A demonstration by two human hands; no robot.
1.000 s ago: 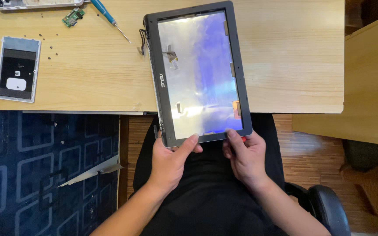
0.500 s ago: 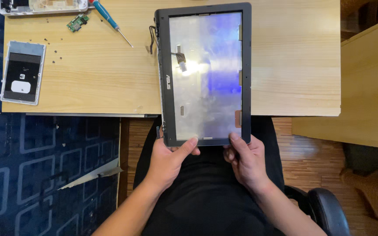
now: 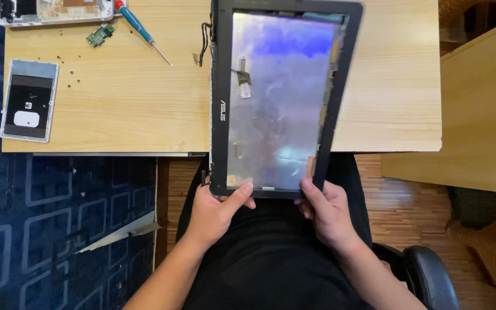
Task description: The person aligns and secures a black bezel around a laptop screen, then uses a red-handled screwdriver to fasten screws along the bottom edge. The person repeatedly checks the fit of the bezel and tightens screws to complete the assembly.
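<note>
Wooden desk [image 3: 116,109] is bearing a blue screwdriver [image 3: 142,31] at 11 o'clock; left hand [image 3: 216,213] and right hand [image 3: 328,213] are both pinching the laptop screen panel [image 3: 279,100] at 6 o'clock.

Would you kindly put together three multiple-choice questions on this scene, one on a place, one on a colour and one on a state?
1. Where does the screwdriver lie?
A. On the wooden table, at its far left part
B. On the blue carpet
C. On the person's lap

2. What colour is the screwdriver's handle?
A. Yellow with black
B. Blue with a red end
C. All green

3. How is the laptop screen panel held?
A. Flat on the table, untouched
B. By the left hand alone
C. By both hands at its near edge

Answers:
1. A, it lies on the tabletop near the small green circuit board.
2. B, the grip is blue and its end is red.
3. C, the left hand and right hand each grip the panel's near edge.
</note>
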